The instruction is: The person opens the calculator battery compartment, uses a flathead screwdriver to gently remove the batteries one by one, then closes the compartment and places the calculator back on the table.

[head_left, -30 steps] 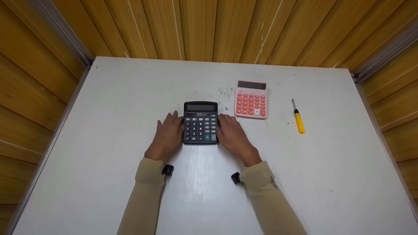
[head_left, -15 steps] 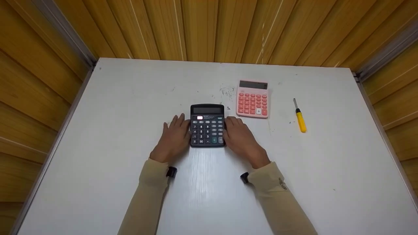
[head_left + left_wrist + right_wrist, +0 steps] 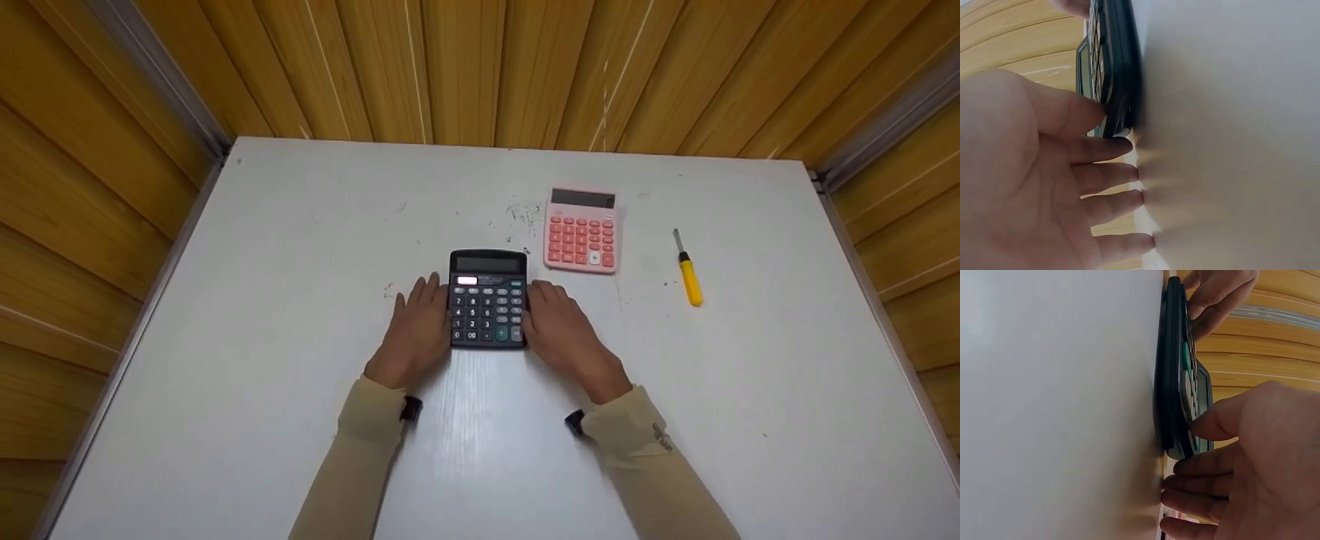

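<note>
A black calculator (image 3: 488, 304) lies face up on the white table between the two hands, its display at the far end. My left hand (image 3: 417, 330) holds its left edge. In the left wrist view, the thumb (image 3: 1072, 115) touches the calculator's edge, and the other fingers reach down to the tabletop. My right hand (image 3: 568, 330) holds the opposite edge. The right wrist view shows that thumb (image 3: 1221, 419) on the rim and the index finger close below it. A pink calculator (image 3: 581, 230) lies beyond the right hand.
A screwdriver (image 3: 689, 280) with a yellow handle lies farther right on the white table (image 3: 225, 337). Dark scuffs mark the tabletop near the pink calculator. Wood-look panels (image 3: 465, 67) enclose the back and sides.
Both hands have slid the black calculator to the right and slightly nearer the person. A bright reflection now shows on its small panel below the display. The pink calculator and screwdriver stayed put.
</note>
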Tool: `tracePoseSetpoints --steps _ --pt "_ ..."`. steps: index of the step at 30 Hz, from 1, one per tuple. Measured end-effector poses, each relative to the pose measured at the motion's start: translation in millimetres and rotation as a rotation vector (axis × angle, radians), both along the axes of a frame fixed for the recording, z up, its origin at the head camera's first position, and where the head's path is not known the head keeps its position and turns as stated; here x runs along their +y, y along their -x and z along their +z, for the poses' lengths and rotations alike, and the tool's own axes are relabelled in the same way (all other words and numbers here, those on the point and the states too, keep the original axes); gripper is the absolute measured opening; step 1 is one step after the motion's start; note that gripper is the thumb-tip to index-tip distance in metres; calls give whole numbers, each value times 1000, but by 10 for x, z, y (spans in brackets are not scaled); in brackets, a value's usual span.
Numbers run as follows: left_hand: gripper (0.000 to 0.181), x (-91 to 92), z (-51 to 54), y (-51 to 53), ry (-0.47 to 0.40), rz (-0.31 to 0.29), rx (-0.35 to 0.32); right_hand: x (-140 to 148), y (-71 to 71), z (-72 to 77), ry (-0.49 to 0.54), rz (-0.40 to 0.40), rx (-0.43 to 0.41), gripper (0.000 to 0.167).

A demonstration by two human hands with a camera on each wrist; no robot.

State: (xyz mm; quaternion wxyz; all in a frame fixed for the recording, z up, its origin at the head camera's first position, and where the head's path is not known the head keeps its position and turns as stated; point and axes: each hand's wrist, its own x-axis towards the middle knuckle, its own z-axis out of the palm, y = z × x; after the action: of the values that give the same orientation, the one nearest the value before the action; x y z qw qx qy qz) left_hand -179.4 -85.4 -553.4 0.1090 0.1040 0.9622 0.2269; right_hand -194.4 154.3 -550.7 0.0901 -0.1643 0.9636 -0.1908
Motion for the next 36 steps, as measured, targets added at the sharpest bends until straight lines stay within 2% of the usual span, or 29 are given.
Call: tracePoseSetpoints --steps 6,11,17,21,30,36 --pt "53 68 -10 -112 23 11 18 34 -68 18 -35 2 -12 56" --pt "54 115 -8 -173 25 8 21 71 -139 28 -25 0 0 55" --pt "52 164 15 -291 16 -7 60 122 -241 31 -21 10 13 54" --pt "52 187 13 -356 0 -3 48 143 -305 31 -25 7 6 54" --pt "50 229 -25 -450 -20 -15 63 214 -417 -8 -34 2 12 55" --pt "50 233 -6 -456 -25 -6 65 235 -446 -18 -21 -11 10 55"
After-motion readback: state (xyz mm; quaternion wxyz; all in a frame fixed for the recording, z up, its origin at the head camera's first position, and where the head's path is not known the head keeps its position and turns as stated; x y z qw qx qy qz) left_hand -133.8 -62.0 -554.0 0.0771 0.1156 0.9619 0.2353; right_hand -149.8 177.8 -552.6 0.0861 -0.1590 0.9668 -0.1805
